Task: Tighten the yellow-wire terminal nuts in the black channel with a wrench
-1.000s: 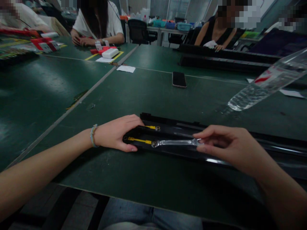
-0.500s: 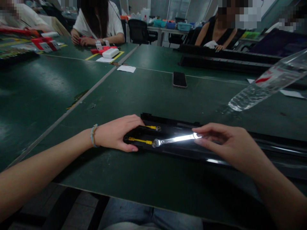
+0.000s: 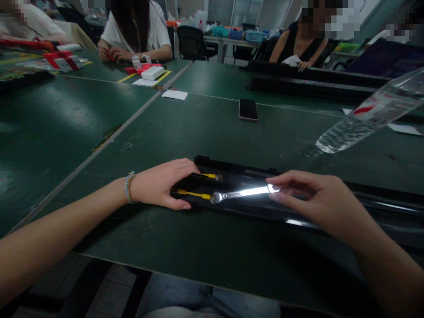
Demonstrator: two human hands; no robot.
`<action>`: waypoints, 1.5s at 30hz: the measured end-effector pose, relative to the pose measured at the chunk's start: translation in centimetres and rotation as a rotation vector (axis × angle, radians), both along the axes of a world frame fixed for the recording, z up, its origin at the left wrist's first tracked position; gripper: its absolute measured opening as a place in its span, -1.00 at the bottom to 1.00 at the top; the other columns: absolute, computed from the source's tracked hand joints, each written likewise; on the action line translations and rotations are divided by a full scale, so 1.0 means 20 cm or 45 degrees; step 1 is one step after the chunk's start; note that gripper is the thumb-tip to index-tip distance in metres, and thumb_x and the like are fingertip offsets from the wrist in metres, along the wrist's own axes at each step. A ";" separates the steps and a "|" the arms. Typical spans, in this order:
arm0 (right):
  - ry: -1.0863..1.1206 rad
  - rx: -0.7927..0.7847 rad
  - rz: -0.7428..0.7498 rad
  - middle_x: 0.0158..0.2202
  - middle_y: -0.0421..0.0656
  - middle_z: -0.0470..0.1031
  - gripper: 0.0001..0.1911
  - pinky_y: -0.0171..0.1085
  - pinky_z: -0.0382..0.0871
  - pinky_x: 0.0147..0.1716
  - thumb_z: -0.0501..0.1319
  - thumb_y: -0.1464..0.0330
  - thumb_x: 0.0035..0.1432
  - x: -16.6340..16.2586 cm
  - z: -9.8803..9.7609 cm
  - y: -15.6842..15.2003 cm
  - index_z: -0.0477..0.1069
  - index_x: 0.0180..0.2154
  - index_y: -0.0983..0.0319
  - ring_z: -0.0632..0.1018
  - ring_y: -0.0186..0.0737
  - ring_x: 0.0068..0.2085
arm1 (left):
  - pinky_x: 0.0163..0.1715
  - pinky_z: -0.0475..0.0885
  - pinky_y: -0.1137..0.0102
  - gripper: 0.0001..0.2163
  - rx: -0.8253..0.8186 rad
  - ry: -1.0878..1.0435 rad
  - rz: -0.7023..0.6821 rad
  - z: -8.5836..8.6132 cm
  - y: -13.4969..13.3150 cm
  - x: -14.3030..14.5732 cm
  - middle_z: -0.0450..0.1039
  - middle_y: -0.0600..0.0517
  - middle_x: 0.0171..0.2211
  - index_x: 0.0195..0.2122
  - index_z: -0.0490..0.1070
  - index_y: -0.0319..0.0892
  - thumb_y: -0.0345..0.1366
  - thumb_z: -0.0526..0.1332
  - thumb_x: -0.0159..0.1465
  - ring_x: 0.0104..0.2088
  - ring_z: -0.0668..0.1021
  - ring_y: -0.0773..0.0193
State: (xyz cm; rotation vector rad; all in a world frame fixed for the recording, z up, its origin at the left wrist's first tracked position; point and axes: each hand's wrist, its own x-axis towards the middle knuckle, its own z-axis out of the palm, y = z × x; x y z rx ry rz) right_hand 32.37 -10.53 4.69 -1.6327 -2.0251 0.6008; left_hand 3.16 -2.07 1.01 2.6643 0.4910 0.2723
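A long black tray-like housing point(image 3: 331, 216) lies across the green table in front of me. My left hand point(image 3: 162, 183) grips its left end, fingers curled over the edge. My right hand point(image 3: 311, 198) pinches the right end of a shiny metal wrench point(image 3: 243, 193). The wrench's other end sits on a fitting beside a yellow-sleeved wire terminal point(image 3: 194, 194). A second yellow terminal point(image 3: 212, 176) lies just behind it inside the housing.
A phone point(image 3: 248, 109) lies face up further back on the green table point(image 3: 185, 132). A clear water bottle point(image 3: 367, 115) stands at the right. White paper point(image 3: 174, 94) lies near the table seam. Other people sit at the far tables with more black housings point(image 3: 308, 81).
The wrench handle has swung slightly up under my right hand and now catches bright light. My left hand has stayed on the housing end.
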 end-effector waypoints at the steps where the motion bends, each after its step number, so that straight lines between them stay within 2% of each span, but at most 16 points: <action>1: 0.001 0.000 0.002 -0.39 -0.19 0.53 -0.78 -0.31 0.43 -0.49 0.24 0.24 -0.06 0.00 0.00 0.00 0.45 -0.31 0.16 0.52 -0.25 -0.43 | -0.09 0.28 0.18 -0.50 0.000 -0.002 -0.002 0.00 0.00 0.00 0.28 -0.17 -0.12 -0.05 0.18 -0.25 -0.07 0.21 0.06 -0.12 0.35 0.06; 30: 0.000 -0.017 0.025 -0.47 -0.22 0.51 -0.78 -0.37 0.38 -0.58 0.25 0.23 -0.09 0.00 0.00 0.00 0.45 -0.34 0.17 0.48 -0.33 -0.52 | -0.04 0.25 0.17 -0.50 -0.012 0.040 0.016 0.01 0.00 0.00 0.26 -0.18 -0.09 -0.04 0.17 -0.26 -0.08 0.21 0.07 -0.08 0.33 0.05; 45: -0.003 -0.017 0.029 -0.51 -0.25 0.48 -0.79 -0.40 0.33 -0.60 0.24 0.23 -0.08 -0.01 0.00 0.00 0.44 -0.34 0.16 0.44 -0.38 -0.56 | -0.08 0.28 0.18 -0.49 -0.006 0.050 0.017 0.00 0.00 0.00 0.27 -0.17 -0.11 -0.04 0.17 -0.26 -0.06 0.20 0.07 -0.11 0.34 0.06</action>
